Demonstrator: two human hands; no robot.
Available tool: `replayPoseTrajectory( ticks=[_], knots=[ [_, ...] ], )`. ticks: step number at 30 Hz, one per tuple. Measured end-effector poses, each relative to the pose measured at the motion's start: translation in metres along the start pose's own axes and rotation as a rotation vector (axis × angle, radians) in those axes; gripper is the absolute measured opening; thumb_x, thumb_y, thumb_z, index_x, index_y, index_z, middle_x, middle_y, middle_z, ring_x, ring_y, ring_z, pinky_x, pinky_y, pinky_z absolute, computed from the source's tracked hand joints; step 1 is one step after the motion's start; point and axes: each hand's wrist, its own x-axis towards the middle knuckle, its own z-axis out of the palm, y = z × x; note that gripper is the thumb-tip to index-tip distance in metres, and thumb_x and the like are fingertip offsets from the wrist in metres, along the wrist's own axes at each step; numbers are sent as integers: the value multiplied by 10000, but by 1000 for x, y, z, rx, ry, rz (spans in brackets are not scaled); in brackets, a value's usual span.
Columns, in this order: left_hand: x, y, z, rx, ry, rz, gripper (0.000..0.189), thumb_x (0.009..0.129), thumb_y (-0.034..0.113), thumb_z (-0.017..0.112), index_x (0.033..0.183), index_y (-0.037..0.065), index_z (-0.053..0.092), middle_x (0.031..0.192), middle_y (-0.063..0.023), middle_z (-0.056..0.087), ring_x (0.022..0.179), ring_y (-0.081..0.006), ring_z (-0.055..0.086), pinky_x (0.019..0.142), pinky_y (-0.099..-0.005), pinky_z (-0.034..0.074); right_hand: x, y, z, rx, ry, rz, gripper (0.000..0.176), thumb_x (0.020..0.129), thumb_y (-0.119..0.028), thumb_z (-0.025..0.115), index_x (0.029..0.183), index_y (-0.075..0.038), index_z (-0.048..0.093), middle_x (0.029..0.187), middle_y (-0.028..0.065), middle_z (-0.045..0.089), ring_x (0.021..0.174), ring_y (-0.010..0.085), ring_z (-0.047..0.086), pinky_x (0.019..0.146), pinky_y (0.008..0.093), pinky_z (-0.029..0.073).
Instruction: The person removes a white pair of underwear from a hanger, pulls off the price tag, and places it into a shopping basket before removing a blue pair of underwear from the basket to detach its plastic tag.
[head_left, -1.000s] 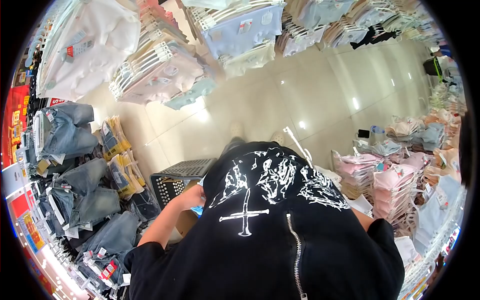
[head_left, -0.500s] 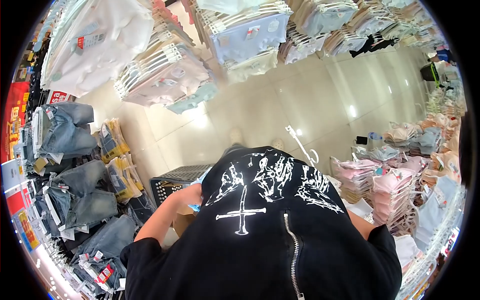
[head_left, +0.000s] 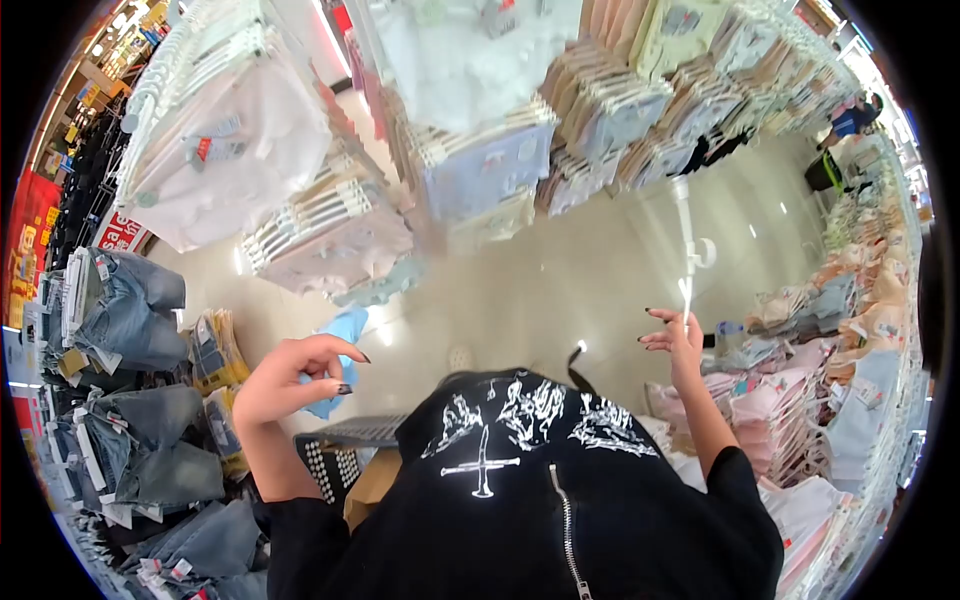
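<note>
My left hand (head_left: 292, 385) is raised over the basket, with thumb and index finger apart and the other fingers curled round a light blue garment (head_left: 345, 326). The cloth shows above and below the fingers; part of it is hidden behind the hand. Out to the right, my right hand (head_left: 677, 338) grips one end of a white plastic hanger (head_left: 688, 235), which points up and away with its hook to the right. Nothing hangs on the hanger.
A dark perforated basket (head_left: 375, 430) with a brown cardboard box (head_left: 372, 488) in it stands by my body. Jeans (head_left: 130, 310) hang at the left. Racks of pale garments (head_left: 480, 170) stand ahead, with more pink clothes (head_left: 780, 390) at the right. A person (head_left: 858, 118) is far right.
My left hand has risen from the basket with the light blue garment. My right hand has come into view, lifting the hanger higher and to the right. The view has tilted up.
</note>
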Motion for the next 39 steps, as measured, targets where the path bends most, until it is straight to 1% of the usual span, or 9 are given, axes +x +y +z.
replayPoseTrajectory(
  ticks=[5, 8, 11, 15, 16, 20, 22, 28, 39],
  knots=[
    [-9, 53, 5, -5, 316, 454, 391, 651, 23, 554, 1031, -44, 486, 613, -15, 519, 442, -10, 341, 417, -158, 249, 4, -98, 27, 378, 91, -517, 237, 880, -213, 353, 784, -16, 444, 699, 140, 562, 540, 193, 538, 493, 275, 417],
    [-12, 77, 20, 83, 536, 741, 532, 637, 67, 591, 1121, -69, 414, 622, -70, 551, 426, -34, 384, 401, -160, 249, -11, -157, 39, 545, -181, -857, 332, 897, -265, 320, 708, -30, 458, 623, 123, 535, 516, 179, 500, 507, 293, 405],
    [-13, 111, 49, 162, 716, 1056, 627, 643, 114, 636, 1184, -53, 368, 568, -101, 547, 403, -89, 433, 398, -186, 302, -50, -205, 54, 797, -537, -884, 384, 907, -329, 291, 834, -37, 529, 676, 134, 565, 505, 196, 531, 501, 269, 398],
    [-12, 134, 54, 253, 321, 1350, 672, 683, 154, 652, 1201, -41, 270, 685, -33, 489, 464, -109, 445, 458, -190, 372, -101, -247, 87, 974, -646, -1034, 274, 843, -206, 359, 1016, -70, 523, 843, 110, 559, 592, 198, 551, 509, 253, 444],
    [-18, 131, 55, 241, 395, 1287, 626, 668, 156, 669, 1139, -22, 296, 689, -32, 484, 467, -104, 446, 461, -186, 370, -102, -248, 91, 966, -720, -1156, 237, 786, -60, 420, 1006, -36, 504, 923, 100, 521, 691, 166, 548, 557, 244, 479],
    [-84, 93, 58, 208, 685, 1021, 455, 609, 164, 734, 893, 54, 397, 705, -30, 467, 478, -85, 450, 471, -169, 361, -131, -251, 72, 1359, -539, -1501, 203, 626, 138, 486, 785, 12, 501, 835, 80, 490, 760, 147, 543, 666, 254, 518],
    [-101, 85, 57, 173, 767, 961, 394, 591, 174, 755, 802, 80, 435, 710, -29, 458, 481, -79, 448, 472, -165, 354, -139, -249, 68, 1281, -516, -1589, 218, 609, 150, 485, 775, 11, 505, 816, 73, 493, 772, 145, 537, 676, 253, 513],
    [-88, 58, 59, -153, 554, 1356, 348, 630, 232, 719, 792, 68, 459, 708, -32, 439, 471, -89, 416, 453, -186, 323, -141, -254, 76, 997, -659, -1500, 274, 652, 159, 434, 844, -13, 530, 911, 58, 497, 882, 143, 493, 754, 257, 472],
    [-4, 77, 68, -162, 499, 1454, 298, 634, 167, 681, 812, 47, 474, 743, -41, 465, 501, -93, 424, 480, -195, 336, -134, -277, 70, 654, -912, -1396, 404, 732, 174, 342, 970, -55, 575, 1086, 30, 504, 1083, 140, 411, 898, 263, 396]
  ],
)
